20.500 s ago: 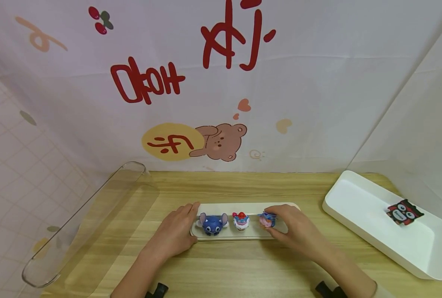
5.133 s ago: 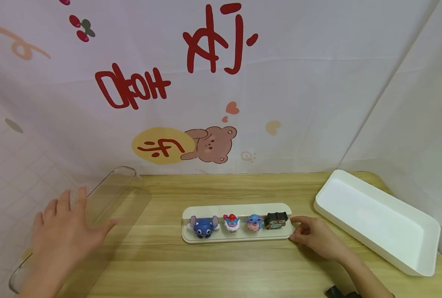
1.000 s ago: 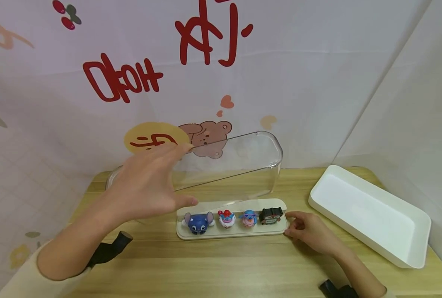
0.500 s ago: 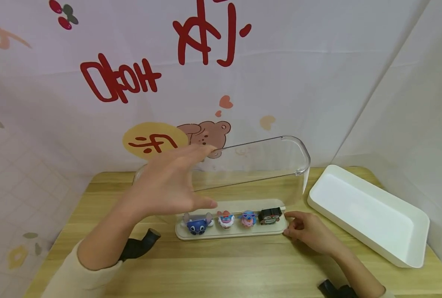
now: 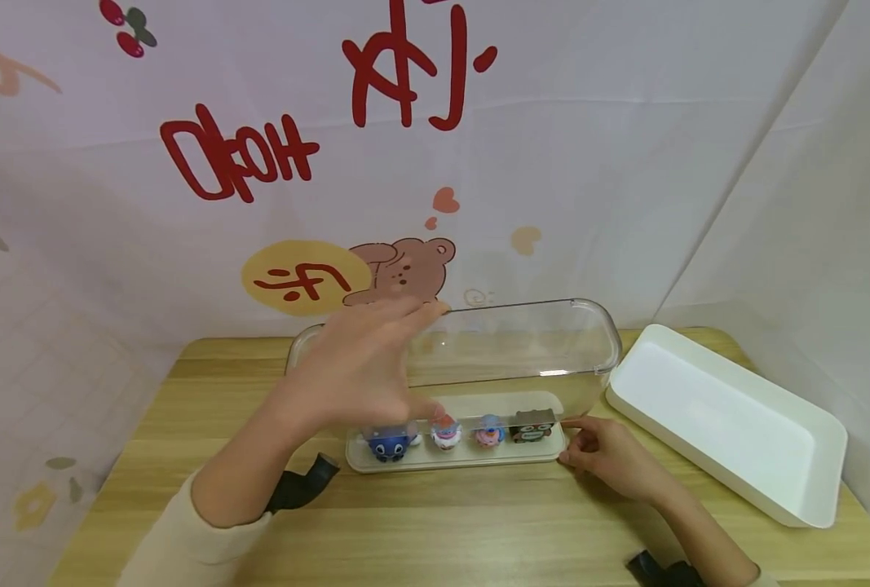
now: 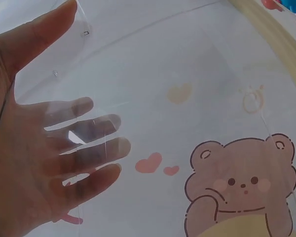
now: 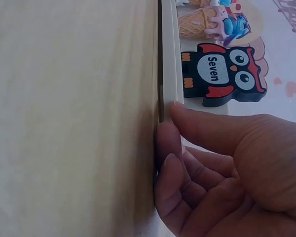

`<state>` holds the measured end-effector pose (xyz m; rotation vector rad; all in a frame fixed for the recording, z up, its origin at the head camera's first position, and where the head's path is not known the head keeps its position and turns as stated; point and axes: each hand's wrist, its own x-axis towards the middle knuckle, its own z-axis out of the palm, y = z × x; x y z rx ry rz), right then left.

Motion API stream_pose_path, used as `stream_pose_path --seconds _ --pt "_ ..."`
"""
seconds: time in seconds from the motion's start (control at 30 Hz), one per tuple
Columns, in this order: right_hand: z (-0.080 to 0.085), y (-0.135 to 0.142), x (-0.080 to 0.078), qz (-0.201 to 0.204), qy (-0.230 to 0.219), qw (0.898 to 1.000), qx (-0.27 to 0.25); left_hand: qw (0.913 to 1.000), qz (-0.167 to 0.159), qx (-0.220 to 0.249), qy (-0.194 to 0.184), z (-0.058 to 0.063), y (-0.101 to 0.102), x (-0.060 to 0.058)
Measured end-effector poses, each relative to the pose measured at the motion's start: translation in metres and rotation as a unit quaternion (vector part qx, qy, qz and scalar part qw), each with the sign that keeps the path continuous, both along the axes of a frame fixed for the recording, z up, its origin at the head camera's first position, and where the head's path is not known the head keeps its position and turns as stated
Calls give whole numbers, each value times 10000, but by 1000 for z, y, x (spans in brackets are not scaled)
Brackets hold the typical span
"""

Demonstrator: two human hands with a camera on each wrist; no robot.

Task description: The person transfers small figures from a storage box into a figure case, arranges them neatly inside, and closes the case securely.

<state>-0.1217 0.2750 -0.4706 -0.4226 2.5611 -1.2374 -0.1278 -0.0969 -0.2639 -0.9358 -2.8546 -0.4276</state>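
Note:
My left hand (image 5: 364, 367) spans a long clear plastic cover (image 5: 511, 338), thumb on its near side and fingers on the far side. The cover hangs tilted above and behind a cream display base (image 5: 457, 465), its near edge overlapping the figures in this view. A row stands on the base: a blue big-eared figure (image 5: 390, 447), a red-topped figure (image 5: 445, 436), a blue-and-pink figure (image 5: 489, 436) and an owl (image 5: 532, 430) marked "Seven". My right hand (image 5: 614, 452) pinches the base's right end, thumb on the rim beside the owl (image 7: 219, 74) in the right wrist view.
A white tray (image 5: 728, 432) lies at an angle on the right side of the wooden table (image 5: 449, 530). Behind the table hangs a white printed cloth (image 5: 589, 163) with a bear and red lettering.
My left hand has carried the cover rightward and lowered it, so that it now overlaps the figures. The right hand stays at the base's end.

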Motion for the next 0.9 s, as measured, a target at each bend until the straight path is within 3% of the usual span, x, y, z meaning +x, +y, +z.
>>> stream_pose_path --seconds 0.33,0.9 --pt "1 1 1 -38 -7 9999 102 9991 -53 -423 -13 -9 10 -2" --pt "1 0 3 -220 36 9991 351 9982 -64 -560 -196 -24 16 -3"
